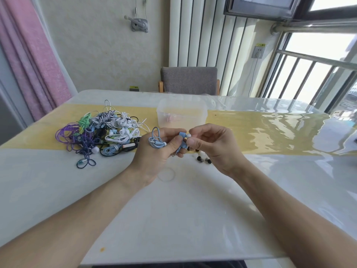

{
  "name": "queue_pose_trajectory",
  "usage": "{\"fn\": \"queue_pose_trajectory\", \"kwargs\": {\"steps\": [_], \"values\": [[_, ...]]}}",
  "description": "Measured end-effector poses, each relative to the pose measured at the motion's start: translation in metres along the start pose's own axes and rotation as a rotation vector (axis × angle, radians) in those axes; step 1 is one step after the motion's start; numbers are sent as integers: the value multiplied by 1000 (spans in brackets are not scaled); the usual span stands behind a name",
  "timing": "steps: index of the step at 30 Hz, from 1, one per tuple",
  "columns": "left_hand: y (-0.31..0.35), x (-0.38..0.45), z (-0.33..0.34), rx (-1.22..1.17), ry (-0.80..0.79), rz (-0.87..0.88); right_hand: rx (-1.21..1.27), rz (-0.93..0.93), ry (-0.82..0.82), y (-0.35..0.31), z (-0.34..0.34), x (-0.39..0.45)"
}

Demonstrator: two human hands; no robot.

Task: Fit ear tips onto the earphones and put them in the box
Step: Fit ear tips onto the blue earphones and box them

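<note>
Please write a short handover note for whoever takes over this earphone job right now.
Left hand grips the blue earphones, cable coiled in the fist. Right hand pinches a white ear tip against the earbud; seating unclear. Loose ear tips lie on the table under the right hand. Tangled earphone pile sits left. Clear box stands behind the hands, contents unclear. Left: finish this pair, box it, work through the pile.

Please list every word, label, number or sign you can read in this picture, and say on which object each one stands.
No text can be read.
Yellow sticker above the wall socket: dark characters, too small and blurred to read.
Yellow label on the small dark object behind the table: also too blurred.
Plastic box, earphones: no print visible.
</note>
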State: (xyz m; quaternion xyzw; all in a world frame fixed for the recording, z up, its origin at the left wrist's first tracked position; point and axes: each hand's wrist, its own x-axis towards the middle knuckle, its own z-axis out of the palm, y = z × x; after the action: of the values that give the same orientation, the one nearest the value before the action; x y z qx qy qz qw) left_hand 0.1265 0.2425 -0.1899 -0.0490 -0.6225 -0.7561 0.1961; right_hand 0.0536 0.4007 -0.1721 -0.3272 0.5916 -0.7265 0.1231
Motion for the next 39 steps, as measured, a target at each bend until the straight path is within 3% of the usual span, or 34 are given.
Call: {"fn": "queue_pose_trajectory", "kwargs": {"steps": [9, 23, 32, 39], "values": [[1, 0, -4, 32, -61, -8, -146, 79, -37, -4, 0, -2], [0, -3, -9, 34, -143, -69, 23, 354, -147, -5, 0, -5], [2, -6, -2, 271, -1, 29, -138, 210, -62, -3, 3, -7], [-1, -8, -1, 325, 77, 62, -254, 75, 3, 2, 5, -8]]}}
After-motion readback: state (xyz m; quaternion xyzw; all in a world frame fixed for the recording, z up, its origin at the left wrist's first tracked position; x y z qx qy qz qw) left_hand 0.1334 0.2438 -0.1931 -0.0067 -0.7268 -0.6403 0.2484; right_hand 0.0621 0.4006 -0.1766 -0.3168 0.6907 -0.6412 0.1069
